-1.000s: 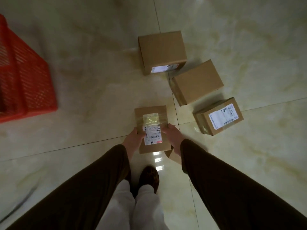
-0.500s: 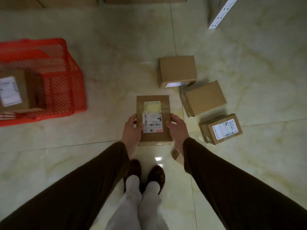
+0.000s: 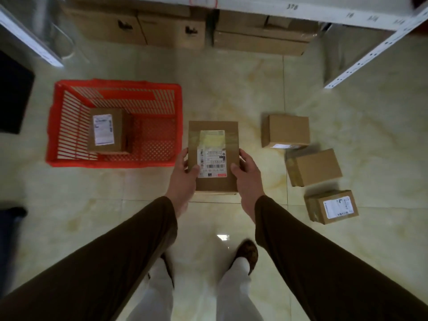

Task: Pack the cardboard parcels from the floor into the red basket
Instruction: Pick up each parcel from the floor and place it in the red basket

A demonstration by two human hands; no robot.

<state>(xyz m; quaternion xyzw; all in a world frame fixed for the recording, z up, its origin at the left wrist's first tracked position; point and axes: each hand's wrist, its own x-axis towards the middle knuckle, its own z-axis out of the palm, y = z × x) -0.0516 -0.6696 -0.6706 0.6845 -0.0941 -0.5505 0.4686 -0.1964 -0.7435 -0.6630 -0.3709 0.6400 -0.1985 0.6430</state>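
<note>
Now both hands are on one cardboard parcel (image 3: 214, 156), held up off the floor in front of the person, label side up, white shipping label (image 3: 212, 162) with barcodes facing the ceiling. Left hand (image 3: 184, 179) grips the left edge, thumb curled over the top face right beside the label; right hand (image 3: 246, 176) clamps the right edge the same way, thumb lying on the cardboard, fingers wrapped underneath out of sight. Dark brown sleeves run back from both wrists.

Just to the left of the held parcel sits the red basket (image 3: 115, 162) on the pale marble-look floor (image 3: 231, 100), its near right corner close to the left hand. Inside it, against the left wall, one labelled parcel (image 3: 107, 132) rests already, label up.

Off to the right, three more parcels lie on the floor, close together in a loose line: a plain box (image 3: 287, 130) farthest away with its label on the near side face, a plain tilted box (image 3: 313, 166) just beside it, and nearest, a box with a white label on top (image 3: 332, 206), slightly apart from the middle one.

Along the far side, large cartons (image 3: 171, 28) are stacked under a white metal shelf (image 3: 301, 10). Down below, light trousers and one brown shoe (image 3: 247, 252) show between the arms.
</note>
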